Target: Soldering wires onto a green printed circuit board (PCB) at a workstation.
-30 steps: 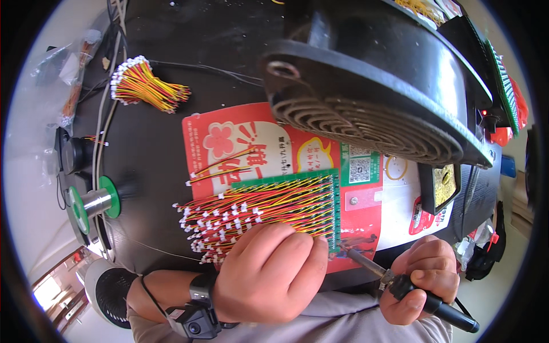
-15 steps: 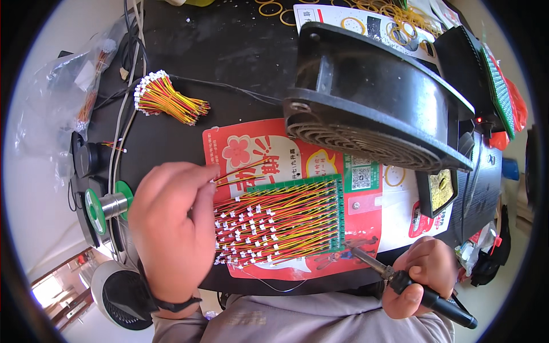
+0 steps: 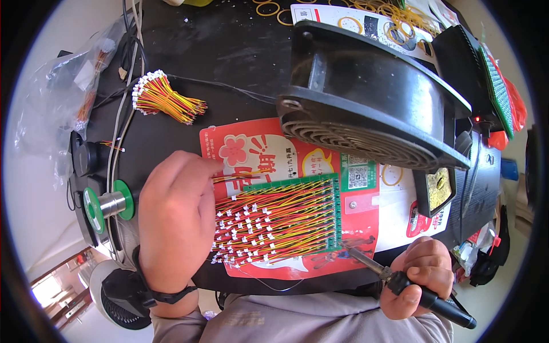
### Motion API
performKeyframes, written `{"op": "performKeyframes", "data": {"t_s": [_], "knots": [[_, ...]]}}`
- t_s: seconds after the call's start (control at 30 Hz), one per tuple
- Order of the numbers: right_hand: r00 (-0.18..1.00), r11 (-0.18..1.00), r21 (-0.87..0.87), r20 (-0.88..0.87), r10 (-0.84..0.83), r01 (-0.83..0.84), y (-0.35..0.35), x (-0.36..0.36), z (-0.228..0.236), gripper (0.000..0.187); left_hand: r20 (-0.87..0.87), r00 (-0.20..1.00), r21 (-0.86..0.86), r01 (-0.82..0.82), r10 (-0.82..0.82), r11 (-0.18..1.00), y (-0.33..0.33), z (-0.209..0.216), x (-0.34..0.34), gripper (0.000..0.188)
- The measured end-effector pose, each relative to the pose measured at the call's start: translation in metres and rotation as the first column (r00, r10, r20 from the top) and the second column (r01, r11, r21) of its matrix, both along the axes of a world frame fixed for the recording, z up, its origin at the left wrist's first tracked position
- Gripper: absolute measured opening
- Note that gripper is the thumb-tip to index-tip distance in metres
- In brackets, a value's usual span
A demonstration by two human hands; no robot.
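Note:
My left hand [image 3: 178, 220] is closed in a pinch around a short red-and-yellow wire lead [image 3: 243, 176]. The lead's free ends point right, above the top edge of a green circuit board [image 3: 297, 183]; its other end is hidden by my fingers. Rows of red and yellow wires [image 3: 286, 216] lie across the board, joined along its right edge, with small white connectors [image 3: 243, 228] at their left ends. My right hand [image 3: 422, 277] grips a soldering iron [image 3: 403, 281] by its black handle. The iron's tip is near the board's lower right corner; whether it touches cannot be told.
A red printed sheet [image 3: 246, 134] lies under the board. A black fan [image 3: 377, 97] stands just beyond. A bundle of wire leads [image 3: 167, 98] and a solder spool [image 3: 111, 204] sit left, a tip-cleaning tray [image 3: 437, 191] right. Rubber bands [image 3: 394, 17] lie at the back.
My left hand has moved slightly, and the wire lead in it has swung lower and flatter, closer to the board's top edge. My right hand and the soldering iron are almost unmoved.

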State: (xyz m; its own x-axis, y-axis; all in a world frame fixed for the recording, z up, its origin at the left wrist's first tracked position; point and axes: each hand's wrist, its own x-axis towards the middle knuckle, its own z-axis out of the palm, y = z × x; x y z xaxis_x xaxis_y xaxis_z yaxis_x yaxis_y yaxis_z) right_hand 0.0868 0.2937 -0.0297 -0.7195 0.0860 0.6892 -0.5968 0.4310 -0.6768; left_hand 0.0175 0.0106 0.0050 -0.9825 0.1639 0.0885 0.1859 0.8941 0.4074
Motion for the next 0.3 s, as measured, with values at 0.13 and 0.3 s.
{"op": "performKeyframes", "data": {"t_s": [0.13,0.3], "knots": [[1.0,1.0,-0.004,-0.002,-0.009,0.009,-0.002,-0.001,0.0,0.028,-0.017,1.0,0.032,-0.021,0.022,0.999,-0.003,0.007,-0.003,0.024],[0.991,0.992,-0.004,0.039,0.126,-0.126,0.007,-0.004,0.006,0.028,-0.184,0.983,0.312,0.053,0.005,0.949,0.004,0.015,0.009,0.019]]}}
